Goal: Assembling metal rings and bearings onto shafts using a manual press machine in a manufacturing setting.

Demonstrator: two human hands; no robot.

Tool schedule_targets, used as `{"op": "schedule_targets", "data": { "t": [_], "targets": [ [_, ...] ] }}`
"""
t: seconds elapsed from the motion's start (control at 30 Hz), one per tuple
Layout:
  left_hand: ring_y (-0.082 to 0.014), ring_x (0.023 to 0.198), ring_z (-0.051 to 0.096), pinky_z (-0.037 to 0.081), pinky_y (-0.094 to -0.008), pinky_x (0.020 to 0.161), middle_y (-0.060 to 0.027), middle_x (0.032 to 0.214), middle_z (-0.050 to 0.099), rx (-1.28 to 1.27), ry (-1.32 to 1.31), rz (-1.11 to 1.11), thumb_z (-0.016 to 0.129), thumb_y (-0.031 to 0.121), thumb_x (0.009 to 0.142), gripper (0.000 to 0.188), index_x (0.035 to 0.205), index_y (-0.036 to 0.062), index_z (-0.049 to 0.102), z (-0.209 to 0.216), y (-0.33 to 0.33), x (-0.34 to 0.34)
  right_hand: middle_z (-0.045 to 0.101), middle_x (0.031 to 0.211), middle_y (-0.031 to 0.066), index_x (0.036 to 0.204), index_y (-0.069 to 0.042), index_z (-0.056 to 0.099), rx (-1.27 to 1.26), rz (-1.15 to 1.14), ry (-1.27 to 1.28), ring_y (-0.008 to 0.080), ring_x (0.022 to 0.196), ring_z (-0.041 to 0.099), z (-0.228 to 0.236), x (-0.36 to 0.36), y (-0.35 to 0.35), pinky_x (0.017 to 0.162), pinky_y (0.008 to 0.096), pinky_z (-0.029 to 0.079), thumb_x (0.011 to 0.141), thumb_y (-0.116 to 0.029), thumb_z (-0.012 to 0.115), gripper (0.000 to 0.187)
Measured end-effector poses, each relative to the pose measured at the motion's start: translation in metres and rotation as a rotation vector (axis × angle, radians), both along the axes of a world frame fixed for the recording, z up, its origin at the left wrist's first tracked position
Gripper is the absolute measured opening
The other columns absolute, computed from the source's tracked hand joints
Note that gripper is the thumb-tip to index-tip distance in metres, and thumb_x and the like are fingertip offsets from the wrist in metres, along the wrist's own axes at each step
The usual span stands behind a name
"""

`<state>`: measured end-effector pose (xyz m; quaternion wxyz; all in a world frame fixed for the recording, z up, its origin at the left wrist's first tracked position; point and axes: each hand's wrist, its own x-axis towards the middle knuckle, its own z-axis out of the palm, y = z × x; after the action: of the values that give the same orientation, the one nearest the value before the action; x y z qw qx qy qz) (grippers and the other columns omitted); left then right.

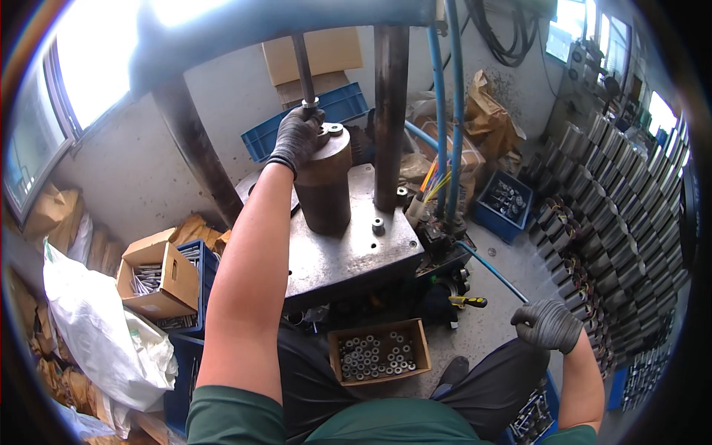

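Observation:
My left hand point(298, 139), in a dark grey glove, reaches to the top of a thick steel cylinder point(326, 189) standing on a metal press plate point(356, 248). Its fingers close round the lower part of an upright metal rod point(303, 68), just under a bright ring point(310, 103). Where the rod meets the cylinder is hidden by the glove. Beside the fingers, a small round bushing point(335, 129) sits on the cylinder's top. Low on the right, my right hand point(549, 325), gloved too, is closed at the end of a long blue lever point(493, 271).
Dark press columns point(391, 119) flank the cylinder. A cardboard box of small metal rings point(423, 348) lies between my legs. Left are a carton of metal pins point(182, 278) and a white sack point(96, 319). Stacked metal cylinders point(615, 215) and a blue crate point(504, 228) stand right.

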<state>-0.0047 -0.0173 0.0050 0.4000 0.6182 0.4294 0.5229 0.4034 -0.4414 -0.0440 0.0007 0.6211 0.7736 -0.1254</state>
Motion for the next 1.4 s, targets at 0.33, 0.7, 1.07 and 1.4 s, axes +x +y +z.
{"op": "schedule_targets", "data": {
  "t": [0.33,0.7,1.07,1.4],
  "targets": [
    [-0.0132,0.081,0.062,0.055,-0.0291,0.067,-0.0048,0.096,0.064,0.143,0.052,0.129,0.067,0.022,0.100,0.030,0.124,0.0068,0.058,0.001,-0.001,0.008,0.067,0.094,0.0197,0.103,-0.003,0.065,0.715,-0.087,0.202,0.0352,0.083,0.069,0.047,-0.014,0.064,0.075,0.0405,0.054,0.083,-0.005,0.064,0.020],
    [-0.0101,0.079,0.060,0.054,-0.0287,0.074,-0.0042,0.092,0.065,0.137,-0.244,-0.073,0.059,0.035,0.105,0.031,0.119,0.0082,0.060,-0.001,-0.001,-0.006,0.071,0.108,0.0181,0.118,0.002,0.066,0.912,-0.184,0.214,0.0278,0.095,0.072,0.087,-0.003,0.155,0.086,0.0366,0.055,0.092,-0.014,0.063,0.031],
    [-0.0093,0.067,0.055,0.048,-0.0258,0.062,-0.0013,0.077,0.061,0.189,-0.245,-0.022,0.053,0.033,0.107,0.029,0.111,0.0058,0.065,0.007,-0.005,-0.003,0.069,0.080,0.0146,0.087,-0.007,0.070,-0.052,0.010,-0.044,0.0363,0.078,0.068,-0.012,-0.007,-0.007,0.072,0.0470,0.054,0.081,-0.024,0.065,0.019],
    [-0.0095,0.067,0.054,0.047,-0.0263,0.064,0.0004,0.077,0.060,0.221,-0.144,-0.003,0.050,0.034,0.108,0.032,0.108,0.0068,0.067,0.000,-0.002,-0.010,0.070,0.079,0.0140,0.102,-0.009,0.073,0.079,-0.167,0.144,0.0326,0.076,0.071,0.020,-0.007,0.017,0.072,0.0428,0.056,0.081,-0.023,0.066,0.025]
  ]
}}
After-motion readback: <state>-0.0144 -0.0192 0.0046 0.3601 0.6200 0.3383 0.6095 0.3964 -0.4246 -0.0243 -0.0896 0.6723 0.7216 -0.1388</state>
